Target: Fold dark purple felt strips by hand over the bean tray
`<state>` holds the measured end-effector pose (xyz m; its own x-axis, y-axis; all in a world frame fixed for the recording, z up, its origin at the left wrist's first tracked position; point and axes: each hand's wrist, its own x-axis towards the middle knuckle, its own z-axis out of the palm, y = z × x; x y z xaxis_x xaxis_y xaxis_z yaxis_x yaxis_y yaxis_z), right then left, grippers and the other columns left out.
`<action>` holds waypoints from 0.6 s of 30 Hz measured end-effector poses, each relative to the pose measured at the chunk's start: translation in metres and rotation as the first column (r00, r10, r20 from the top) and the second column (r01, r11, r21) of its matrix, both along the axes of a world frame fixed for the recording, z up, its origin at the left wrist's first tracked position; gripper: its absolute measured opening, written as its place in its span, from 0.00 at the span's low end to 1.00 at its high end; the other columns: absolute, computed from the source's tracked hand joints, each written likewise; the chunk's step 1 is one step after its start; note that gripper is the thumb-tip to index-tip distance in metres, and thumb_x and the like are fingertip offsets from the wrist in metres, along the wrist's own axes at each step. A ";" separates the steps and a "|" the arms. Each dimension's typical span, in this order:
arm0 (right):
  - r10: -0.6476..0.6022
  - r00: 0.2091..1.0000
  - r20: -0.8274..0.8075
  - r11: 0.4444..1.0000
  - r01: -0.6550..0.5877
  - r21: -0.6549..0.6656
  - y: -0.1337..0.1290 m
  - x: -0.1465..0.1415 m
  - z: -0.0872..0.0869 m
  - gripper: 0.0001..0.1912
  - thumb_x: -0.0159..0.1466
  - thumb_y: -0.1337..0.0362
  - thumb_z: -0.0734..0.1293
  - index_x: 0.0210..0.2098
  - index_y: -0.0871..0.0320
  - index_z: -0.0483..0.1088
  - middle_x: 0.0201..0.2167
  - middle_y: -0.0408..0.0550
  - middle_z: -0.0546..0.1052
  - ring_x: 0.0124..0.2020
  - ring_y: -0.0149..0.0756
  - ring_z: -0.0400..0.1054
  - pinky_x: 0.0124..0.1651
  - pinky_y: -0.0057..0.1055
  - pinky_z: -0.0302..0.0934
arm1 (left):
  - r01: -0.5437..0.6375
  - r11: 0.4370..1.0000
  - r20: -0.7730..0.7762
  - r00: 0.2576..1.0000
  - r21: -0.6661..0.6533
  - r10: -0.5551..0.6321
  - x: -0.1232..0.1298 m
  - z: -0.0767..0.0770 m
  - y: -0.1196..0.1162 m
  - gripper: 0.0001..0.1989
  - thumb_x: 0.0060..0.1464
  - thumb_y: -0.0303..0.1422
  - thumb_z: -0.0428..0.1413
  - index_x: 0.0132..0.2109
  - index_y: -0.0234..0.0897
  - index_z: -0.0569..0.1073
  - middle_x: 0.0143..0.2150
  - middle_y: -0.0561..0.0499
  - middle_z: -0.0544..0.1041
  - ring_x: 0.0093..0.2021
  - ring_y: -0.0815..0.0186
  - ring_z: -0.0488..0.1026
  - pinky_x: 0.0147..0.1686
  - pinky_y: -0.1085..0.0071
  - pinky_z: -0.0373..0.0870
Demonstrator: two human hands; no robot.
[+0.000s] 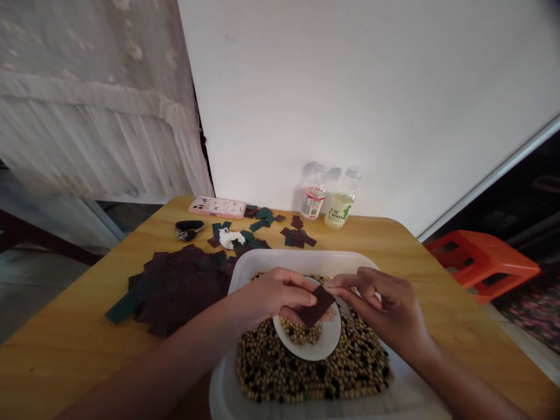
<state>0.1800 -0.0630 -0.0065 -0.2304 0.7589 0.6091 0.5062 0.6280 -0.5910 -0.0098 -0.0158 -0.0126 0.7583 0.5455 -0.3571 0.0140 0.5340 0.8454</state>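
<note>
My left hand [286, 294] reaches over a white bowl and holds a small dark brown square of fabric [315, 307] between thumb and fingers. My right hand [380, 294] has its thumb and forefinger pinched at the square's upper corner. Whether the square is one layer or a small pouch, I cannot tell. Under both hands, the white bowl [308, 352] with some pale beads in it rests on a bed of tan and black beads [301, 379]. These beads fill much of a white plastic tub [219, 373]. A thin greyish thing in the bowl near my right hand is unclear.
Left of the tub lies a heap of dark brown and green pieces [179, 286]. Behind are scattered pieces [300, 236], a crumpled white tissue [231, 238], keys [188, 230], a pink phone [217, 206] and two bottles [313, 201] [339, 207]. An orange stool [485, 256] stands right.
</note>
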 end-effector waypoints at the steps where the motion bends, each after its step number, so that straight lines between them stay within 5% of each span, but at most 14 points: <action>1: 0.018 1.000 0.025 1.000 -0.018 -0.006 0.000 -0.001 0.001 0.21 0.57 0.72 0.66 0.17 0.56 0.49 0.19 0.42 0.71 0.28 0.34 0.72 0.25 0.26 0.63 | -0.010 1.000 0.011 1.000 -0.009 0.010 0.000 0.000 0.000 0.11 0.42 0.29 0.58 0.37 0.32 0.74 0.33 0.46 0.78 0.36 0.63 0.75 0.37 0.68 0.68; 9: 0.009 0.993 0.115 0.995 0.002 -0.097 -0.001 -0.005 -0.001 0.08 0.56 0.67 0.67 0.26 0.56 0.62 0.24 0.43 0.74 0.21 0.29 0.66 0.20 0.25 0.57 | 0.096 0.992 -0.039 0.995 0.085 -0.093 -0.001 0.009 -0.004 0.10 0.45 0.28 0.54 0.37 0.34 0.75 0.32 0.49 0.78 0.34 0.68 0.74 0.33 0.75 0.67; 18: 0.064 0.997 0.042 0.982 -0.055 -0.181 0.001 -0.003 -0.001 0.14 0.57 0.67 0.67 0.23 0.55 0.55 0.28 0.45 0.77 0.25 0.31 0.71 0.24 0.26 0.61 | 0.071 0.995 -0.001 0.997 0.065 -0.071 -0.001 0.006 -0.002 0.10 0.44 0.28 0.55 0.37 0.33 0.75 0.32 0.48 0.78 0.34 0.68 0.74 0.34 0.74 0.67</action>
